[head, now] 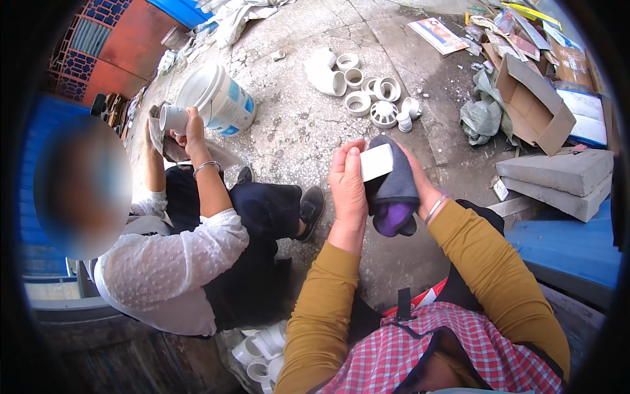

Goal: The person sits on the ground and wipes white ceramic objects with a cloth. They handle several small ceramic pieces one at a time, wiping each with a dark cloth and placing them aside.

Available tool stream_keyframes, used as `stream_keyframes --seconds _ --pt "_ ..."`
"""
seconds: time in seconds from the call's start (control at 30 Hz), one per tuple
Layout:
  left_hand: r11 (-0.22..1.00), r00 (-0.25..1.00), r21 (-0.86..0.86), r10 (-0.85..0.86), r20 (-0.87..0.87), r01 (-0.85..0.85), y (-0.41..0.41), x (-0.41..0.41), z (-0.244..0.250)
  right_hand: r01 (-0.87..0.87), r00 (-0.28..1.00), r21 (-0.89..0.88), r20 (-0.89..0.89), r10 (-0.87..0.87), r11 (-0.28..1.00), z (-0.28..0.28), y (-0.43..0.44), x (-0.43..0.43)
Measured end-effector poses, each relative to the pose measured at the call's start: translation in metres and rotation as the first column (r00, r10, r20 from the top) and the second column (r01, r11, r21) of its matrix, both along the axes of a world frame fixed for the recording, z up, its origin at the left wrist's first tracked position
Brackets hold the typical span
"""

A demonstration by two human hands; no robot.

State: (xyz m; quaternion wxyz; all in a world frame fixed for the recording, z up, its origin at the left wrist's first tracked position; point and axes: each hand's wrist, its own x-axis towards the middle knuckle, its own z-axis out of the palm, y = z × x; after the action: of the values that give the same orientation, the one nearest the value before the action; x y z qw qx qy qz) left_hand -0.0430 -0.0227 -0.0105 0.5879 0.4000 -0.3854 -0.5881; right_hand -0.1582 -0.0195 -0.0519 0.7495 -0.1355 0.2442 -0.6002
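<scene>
In front of my chest, my left hand (347, 184) grips a white plastic pipe fitting (377, 162), its thumb lying along the near edge. My right hand (417, 170) holds a dark grey cloth with a purple side (401, 180) against the fitting. The cloth and my fingers hide much of the fitting, so its full shape cannot be seen. Beyond my hands, several white pipe fittings sit on the ground, among them an elbow (325, 74), a ring-shaped coupling (358, 103) and a slotted round cap (384, 114).
On my left a seated person (167, 266) holds a white fitting (173, 119) and a cloth (156, 130). Past them stands a white plastic bucket (216, 98). To the right lie an open cardboard box (531, 103) and concrete slabs (556, 172). More fittings (261, 349) fill a bag beside me.
</scene>
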Motion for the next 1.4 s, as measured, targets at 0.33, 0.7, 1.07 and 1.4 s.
stream_keyframes --seconds 0.33,0.7,1.07,1.4 --pt "0.971 0.959 -0.019 -0.24 -0.152 0.24 0.0 0.004 0.012 -0.102 0.943 -0.215 -0.331 0.026 0.971 0.007 0.006 -0.004" --pt "0.899 0.964 0.367 -0.265 0.016 0.24 0.003 0.002 0.004 0.066 0.349 -0.39 -0.853 -0.387 0.919 0.04 0.004 -0.025" --pt "0.943 0.94 0.188 -0.305 0.154 0.275 -0.008 0.016 -0.001 0.15 0.685 -0.108 -0.705 -0.182 0.983 0.019 -0.017 -0.049" --pt "0.962 0.476 0.159 -0.248 0.844 0.22 -0.002 0.009 0.007 -0.56 -0.137 -0.398 -0.82 -0.555 0.726 0.032 0.003 -0.029"
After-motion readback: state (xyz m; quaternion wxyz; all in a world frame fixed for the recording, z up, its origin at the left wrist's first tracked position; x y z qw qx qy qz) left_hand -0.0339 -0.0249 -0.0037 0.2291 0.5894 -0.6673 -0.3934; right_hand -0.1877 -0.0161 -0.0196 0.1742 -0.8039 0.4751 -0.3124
